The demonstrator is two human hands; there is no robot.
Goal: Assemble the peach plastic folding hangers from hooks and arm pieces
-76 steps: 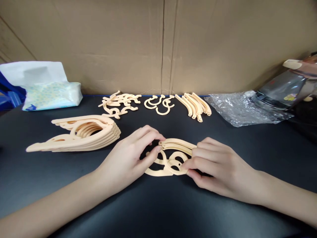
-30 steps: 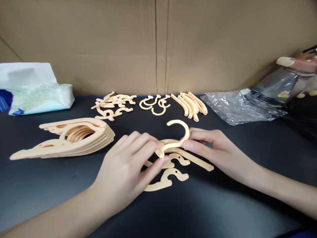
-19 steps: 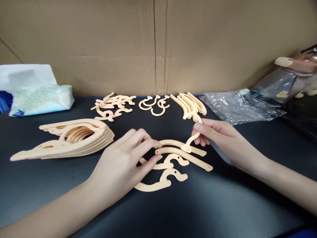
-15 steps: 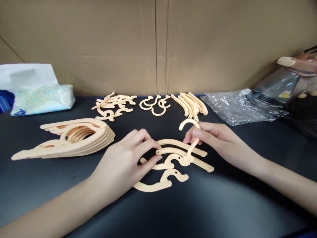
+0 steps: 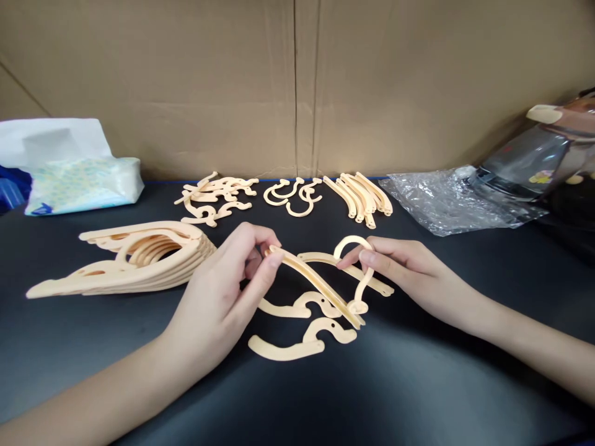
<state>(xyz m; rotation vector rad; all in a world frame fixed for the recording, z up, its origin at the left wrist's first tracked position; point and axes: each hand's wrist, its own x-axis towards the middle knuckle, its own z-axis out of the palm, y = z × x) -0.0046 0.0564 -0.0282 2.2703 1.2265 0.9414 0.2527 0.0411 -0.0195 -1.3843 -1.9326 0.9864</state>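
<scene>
My left hand (image 5: 237,279) pinches one end of a curved, grooved beige hanger arm (image 5: 316,282), tilted down to the right. Between the thumb and fingers of my right hand (image 5: 395,263) is a beige hanger hook (image 5: 354,241), its rounded base low beside the arm's far end; whether they touch, I cannot tell. Behind them a second curved hanger arm (image 5: 376,284) lies on the black table. Two notched hanger pieces (image 5: 288,352) lie in front, one partly covered by the held arm.
Stacked beige hangers (image 5: 153,282) lie at the left, by a tissue pack (image 5: 88,186). Along the back are piles of notched pieces (image 5: 218,192), hooks (image 5: 297,210) and curved arms (image 5: 365,198). Clear plastic wrap (image 5: 460,201) and a transparent container (image 5: 525,161) are at the right.
My left hand has lifted one hanger arm off the table by its left end and turned it so its groove shows. My right hand still holds the hook, slightly lower.
</scene>
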